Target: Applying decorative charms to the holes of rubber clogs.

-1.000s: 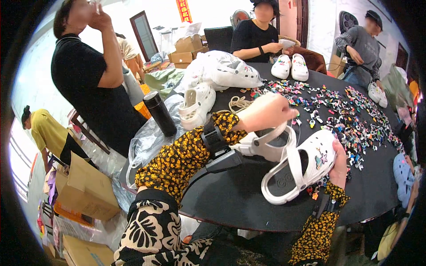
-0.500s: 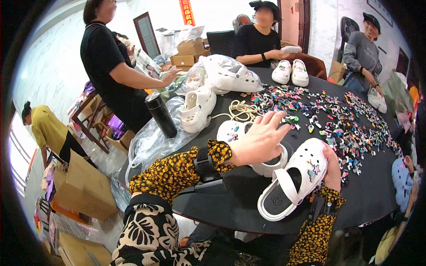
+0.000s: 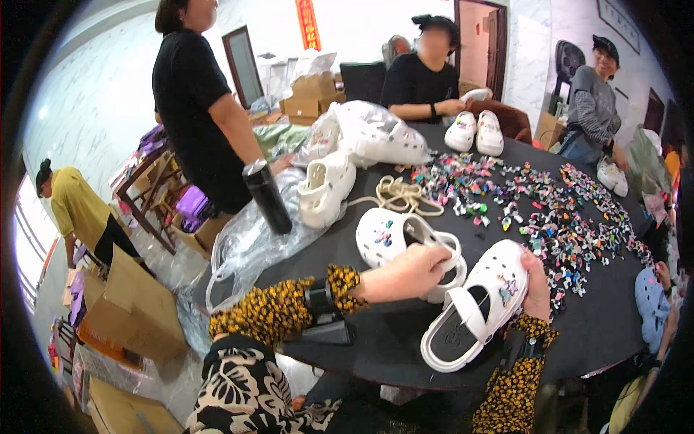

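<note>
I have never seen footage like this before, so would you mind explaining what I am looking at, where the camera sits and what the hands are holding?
There is no machine here: a person works with two bare hands, and a wide fisheye camera worn on their head looks down, which is why the edges curve. The forearms in patterned yellow-and-black sleeves rising from the bottom are the wearer's own. The left hand rests on a white clog lying on the round black table. The right hand grips a second white clog, tilted so its inside faces the camera. Further back lies a wide scatter of small colourful charms, a coil of cord, more white clogs and a black bottle. Other people stand or sit around the table.
</note>
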The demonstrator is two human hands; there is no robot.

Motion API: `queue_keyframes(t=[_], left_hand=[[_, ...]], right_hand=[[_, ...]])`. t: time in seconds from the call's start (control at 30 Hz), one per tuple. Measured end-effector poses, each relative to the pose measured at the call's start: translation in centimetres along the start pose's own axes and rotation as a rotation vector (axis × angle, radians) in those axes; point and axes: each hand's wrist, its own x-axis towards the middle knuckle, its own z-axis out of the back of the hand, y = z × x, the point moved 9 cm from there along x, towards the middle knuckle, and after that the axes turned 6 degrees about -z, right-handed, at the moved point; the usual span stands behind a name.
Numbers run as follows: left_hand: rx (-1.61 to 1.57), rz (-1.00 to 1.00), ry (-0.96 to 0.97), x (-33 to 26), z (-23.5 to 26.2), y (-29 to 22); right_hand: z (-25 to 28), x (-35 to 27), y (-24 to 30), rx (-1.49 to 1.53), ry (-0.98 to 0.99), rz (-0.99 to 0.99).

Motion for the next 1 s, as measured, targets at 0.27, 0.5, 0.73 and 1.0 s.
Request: queue_keyframes(t=[0.27,0.5,0.73,1.0], left_hand=[[-0.064,0.123,-0.119,-0.5,2.3,-0.7],[0.257,-0.176,-0.107,-1.4,6.6,-5.4],[0.427,-0.452,0.21,-5.5,5.2,-6.9],[0.483,-0.284,0.216,-7.0,7.3,-6.8]], right_hand=[[-1.0,-1.1,0.5,0.033,0.023,-0.046],[-2.5,-2.3,2.1,0.04,0.019,-0.047],[-4.0,-2.0,1.4,0.053,0.079,-0.089],[-5.9,-2.4,1.0,-0.034,0.055,-0.093]])
